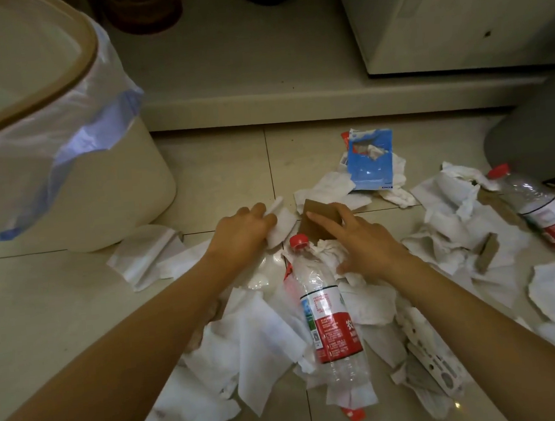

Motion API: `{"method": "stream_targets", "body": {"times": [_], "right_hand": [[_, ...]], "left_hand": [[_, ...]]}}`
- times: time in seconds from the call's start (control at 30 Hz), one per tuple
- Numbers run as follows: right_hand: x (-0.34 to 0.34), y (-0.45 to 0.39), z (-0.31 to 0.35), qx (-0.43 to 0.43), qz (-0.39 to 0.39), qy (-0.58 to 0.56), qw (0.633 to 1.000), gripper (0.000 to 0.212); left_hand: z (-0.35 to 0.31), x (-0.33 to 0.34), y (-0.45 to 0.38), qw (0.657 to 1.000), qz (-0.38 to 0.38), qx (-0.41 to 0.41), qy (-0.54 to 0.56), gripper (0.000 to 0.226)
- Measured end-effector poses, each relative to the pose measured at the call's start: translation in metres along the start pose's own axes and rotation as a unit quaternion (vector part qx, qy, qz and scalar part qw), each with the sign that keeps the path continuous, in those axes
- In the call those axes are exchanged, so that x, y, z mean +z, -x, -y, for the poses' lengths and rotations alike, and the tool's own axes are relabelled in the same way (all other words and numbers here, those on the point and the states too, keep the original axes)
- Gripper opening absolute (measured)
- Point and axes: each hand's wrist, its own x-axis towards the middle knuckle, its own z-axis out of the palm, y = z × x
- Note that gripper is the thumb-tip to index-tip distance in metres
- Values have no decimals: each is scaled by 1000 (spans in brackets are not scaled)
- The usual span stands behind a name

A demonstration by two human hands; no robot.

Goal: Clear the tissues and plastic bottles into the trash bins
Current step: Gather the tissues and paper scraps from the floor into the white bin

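tissues (246,339) are lying crumpled and white across the tile floor (45,311), mid-frame to lower right, too many to count. left hand (241,234) is curling its fingers around one flat tissue (279,225); right hand (368,246) is resting spread and relaxed on a wadded tissue (327,251), forefinger touching a brown card (316,220). two clear red-capped bottles are lying down: one (328,319) at centre, one (541,206) far right. one lined bin (78,179) is standing upper left.
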Motion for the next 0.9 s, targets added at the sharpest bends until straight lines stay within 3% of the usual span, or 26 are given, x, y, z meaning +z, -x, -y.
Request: {"method": "stream_targets", "body": {"times": [0.23,0.4,0.53,0.63,0.9], "right_hand": [[5,4,12,-57,-61,-4,996,82],[1,12,22,-89,-100,-3,991,97],[-16,17,30,-91,-119,1,989,104],[-33,22,41,-89,-164,-7,982,101],[-90,29,78,-154,-326,-40,932,89]], "left_hand": [[7,-28,15,1000,12,3,-2,48],[6,-49,31,997,-65,36,21,73],[19,-58,40,996,-59,55,-29,31],[31,-66,48,995,-72,44,-45,47],[55,-108,88,982,-173,23,-66,58]]}}
